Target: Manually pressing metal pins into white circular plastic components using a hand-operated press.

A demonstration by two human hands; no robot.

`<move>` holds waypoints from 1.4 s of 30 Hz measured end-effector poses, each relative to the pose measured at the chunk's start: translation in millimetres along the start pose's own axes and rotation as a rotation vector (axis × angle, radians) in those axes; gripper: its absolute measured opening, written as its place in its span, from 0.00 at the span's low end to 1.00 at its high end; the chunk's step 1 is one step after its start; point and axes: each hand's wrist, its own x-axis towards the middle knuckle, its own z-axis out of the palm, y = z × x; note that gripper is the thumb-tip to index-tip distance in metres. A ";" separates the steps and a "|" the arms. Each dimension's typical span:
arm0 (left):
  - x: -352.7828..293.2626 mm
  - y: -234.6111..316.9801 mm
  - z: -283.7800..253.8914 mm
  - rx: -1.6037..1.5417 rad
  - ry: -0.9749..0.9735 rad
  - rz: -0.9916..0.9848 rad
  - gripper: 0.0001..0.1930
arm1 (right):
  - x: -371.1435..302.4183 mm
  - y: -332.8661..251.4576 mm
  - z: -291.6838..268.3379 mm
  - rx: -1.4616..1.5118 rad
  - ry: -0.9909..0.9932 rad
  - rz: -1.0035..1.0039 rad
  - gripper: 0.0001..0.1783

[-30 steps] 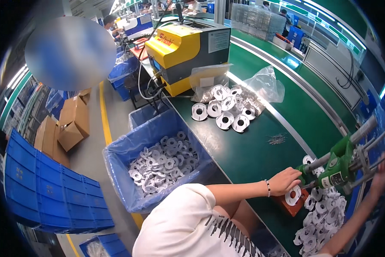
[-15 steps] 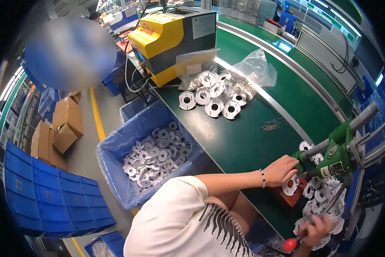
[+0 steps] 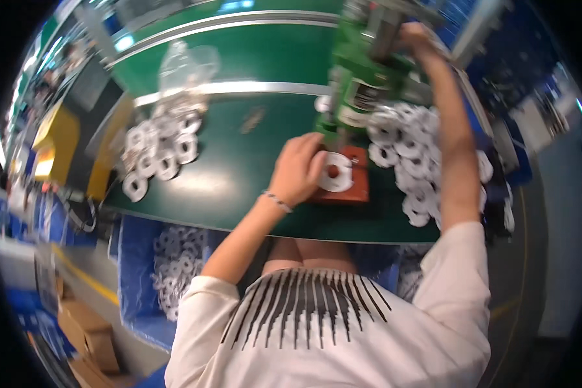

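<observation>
My left hand [image 3: 297, 169] lies beside a red-orange block [image 3: 359, 189], fingers bent and thumb at the edge of a white ring-shaped part [image 3: 342, 181]. That part rests on the block with its round hole facing up, beneath the green hand press [image 3: 355, 84]. My right arm reaches far forward past the press. At its end, my right hand [image 3: 415, 37] is beside the grey top of the press, smeared by motion, with its fingers partly hidden.
More white ring parts [image 3: 420, 168] are heaped right of the press. Others [image 3: 164, 145] lie at the table's left, near a clear plastic bag [image 3: 184, 68] and a yellow-and-grey machine [image 3: 61, 136]. Thin pins [image 3: 253, 119] lie mid-table. A blue lined bin [image 3: 135, 278] stands below the table edge.
The view has swung to the right. My right hand has gone from a red-knobbed handle low at the right to high beside the press top. My left hand stays at the ring part.
</observation>
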 end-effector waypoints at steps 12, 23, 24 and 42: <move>10.9 13.8 -9.5 0.089 -0.332 0.022 0.43 | -209.8 -52.0 57.5 -0.393 0.550 0.038 0.06; -54.3 -59.1 -75.3 -0.167 0.053 -0.247 0.38 | -365.5 -57.4 100.7 -0.936 0.662 0.265 0.23; -51.6 -76.5 -95.4 -0.092 0.079 -0.307 0.37 | -366.1 -55.1 104.0 -0.944 0.628 0.328 0.24; -11.1 -254.3 -291.1 0.942 0.445 -0.158 0.37 | -348.0 -31.9 98.5 -1.042 0.360 0.390 0.10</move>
